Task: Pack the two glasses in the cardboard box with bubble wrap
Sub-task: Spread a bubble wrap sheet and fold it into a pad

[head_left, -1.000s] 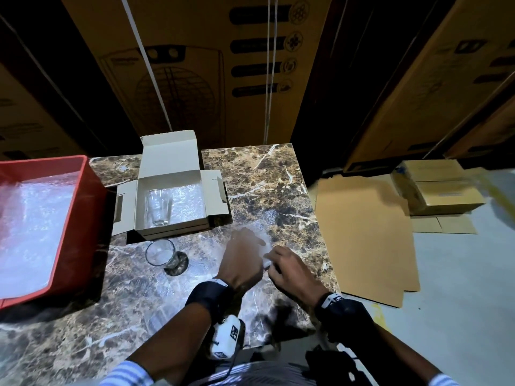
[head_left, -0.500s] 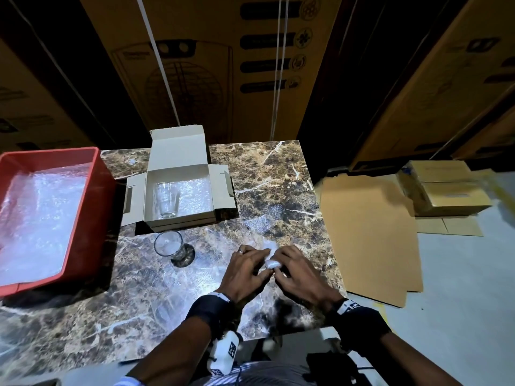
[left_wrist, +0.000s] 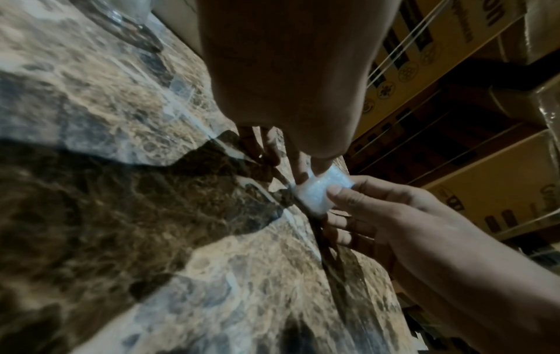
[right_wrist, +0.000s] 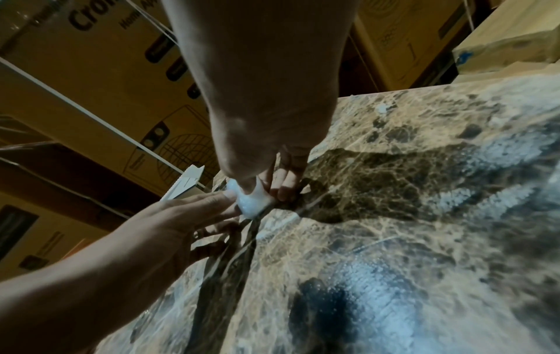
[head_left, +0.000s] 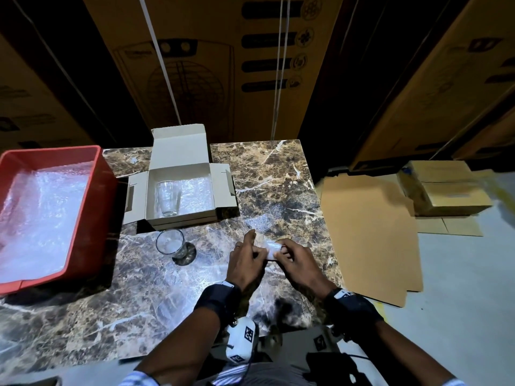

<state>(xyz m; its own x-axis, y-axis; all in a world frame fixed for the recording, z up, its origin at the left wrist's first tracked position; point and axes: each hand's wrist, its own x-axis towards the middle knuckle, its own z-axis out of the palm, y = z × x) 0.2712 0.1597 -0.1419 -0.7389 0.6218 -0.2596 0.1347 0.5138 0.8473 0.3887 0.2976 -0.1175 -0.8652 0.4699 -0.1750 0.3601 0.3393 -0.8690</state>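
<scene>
An open cardboard box (head_left: 178,151) stands at the back of the marble table (head_left: 278,174), lined with bubble wrap. One clear glass (head_left: 167,197) lies inside it. The second glass (head_left: 170,243) stands upright on the table just in front of the box. To its right, my left hand (head_left: 257,247) and right hand (head_left: 281,250) meet and both pinch a small folded wad of bubble wrap (head_left: 271,246) just above the tabletop. Both wrist views show the wad (left_wrist: 321,189) (right_wrist: 251,201) held between thumbs and fingertips. A thin clear sheet (head_left: 262,221) lies flat beyond the hands.
A red bin (head_left: 83,240) holding bubble wrap sits at the table's left. Tall cardboard cartons (head_left: 223,65) stand behind the table. On the floor to the right lie flat cardboard (head_left: 367,232) and small stacked boxes (head_left: 446,190). The table's right edge runs close to my right hand.
A second ago my left hand lay flat on the wrap. Both hands have since drawn together and gathered the wrap into a small wad pinched between them.
</scene>
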